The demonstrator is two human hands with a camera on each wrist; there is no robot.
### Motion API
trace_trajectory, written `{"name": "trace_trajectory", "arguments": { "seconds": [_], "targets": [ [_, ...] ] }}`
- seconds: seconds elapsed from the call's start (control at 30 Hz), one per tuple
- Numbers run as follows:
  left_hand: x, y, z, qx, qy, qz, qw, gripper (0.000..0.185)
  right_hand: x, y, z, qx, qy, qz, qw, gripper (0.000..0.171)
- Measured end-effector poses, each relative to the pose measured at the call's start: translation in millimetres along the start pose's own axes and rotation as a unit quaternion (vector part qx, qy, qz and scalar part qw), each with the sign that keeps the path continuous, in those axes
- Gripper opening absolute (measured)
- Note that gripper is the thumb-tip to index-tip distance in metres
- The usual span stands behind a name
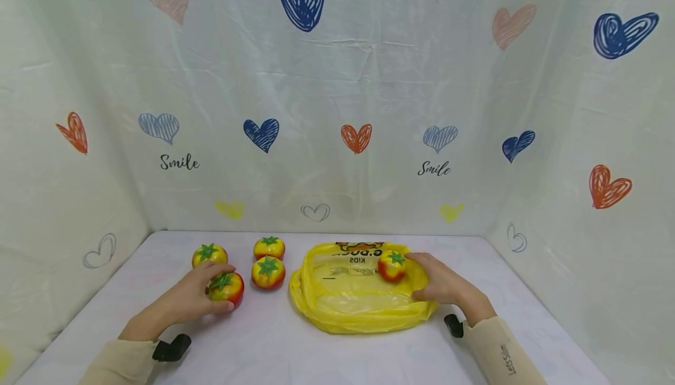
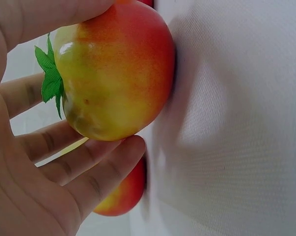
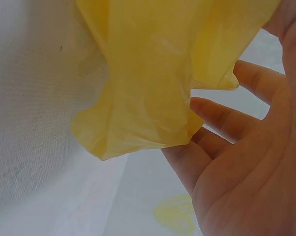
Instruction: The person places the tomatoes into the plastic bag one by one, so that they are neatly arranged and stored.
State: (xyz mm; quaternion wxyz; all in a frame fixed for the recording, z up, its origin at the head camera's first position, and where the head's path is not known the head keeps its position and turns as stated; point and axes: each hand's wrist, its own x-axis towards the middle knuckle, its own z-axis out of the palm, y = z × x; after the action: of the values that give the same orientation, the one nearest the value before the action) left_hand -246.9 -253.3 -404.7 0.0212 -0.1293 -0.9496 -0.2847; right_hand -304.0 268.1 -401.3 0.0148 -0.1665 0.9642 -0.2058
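My left hand (image 1: 192, 294) holds a red and yellow tomato (image 1: 232, 294) with a green leafy top, its thumb and fingers on opposite sides. In the left wrist view the tomato (image 2: 118, 73) sits close to the white table surface. Another tomato (image 1: 211, 253) lies just behind that hand. At the right, my right hand (image 1: 448, 282) grips the side edge of a yellow plastic bag (image 1: 369, 323). The right wrist view shows fingers behind the hanging bag edge (image 3: 148, 98); the thumb's grip is mostly hidden there. One tomato (image 1: 392, 268) lies at the bag's right side.
Two more tomatoes, a rear one (image 1: 269, 246) and a front one (image 1: 268, 273), sit between the left hand and the bag. The white table (image 1: 295, 355) is enclosed at the back and sides by a pale curtain (image 1: 337, 80) printed with hearts.
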Motion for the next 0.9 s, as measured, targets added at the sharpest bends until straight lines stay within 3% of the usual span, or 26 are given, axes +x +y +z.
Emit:
{"name": "trace_trajectory", "arguments": {
  "seconds": [0.37, 0.9],
  "targets": [
    [-0.7, 1.9, -1.9, 0.008, 0.009, 0.018, 0.9998, 0.072, 0.5, 0.3, 2.0, 0.006, 0.002, 0.012, 1.000, 0.084],
    [-1.7, 18.7, -3.3, 0.042, 0.047, 0.056, 0.9964, 0.065, 0.2, 0.7, 1.5, 0.003, 0.005, 0.010, 1.000, 0.084]
  ]
}}
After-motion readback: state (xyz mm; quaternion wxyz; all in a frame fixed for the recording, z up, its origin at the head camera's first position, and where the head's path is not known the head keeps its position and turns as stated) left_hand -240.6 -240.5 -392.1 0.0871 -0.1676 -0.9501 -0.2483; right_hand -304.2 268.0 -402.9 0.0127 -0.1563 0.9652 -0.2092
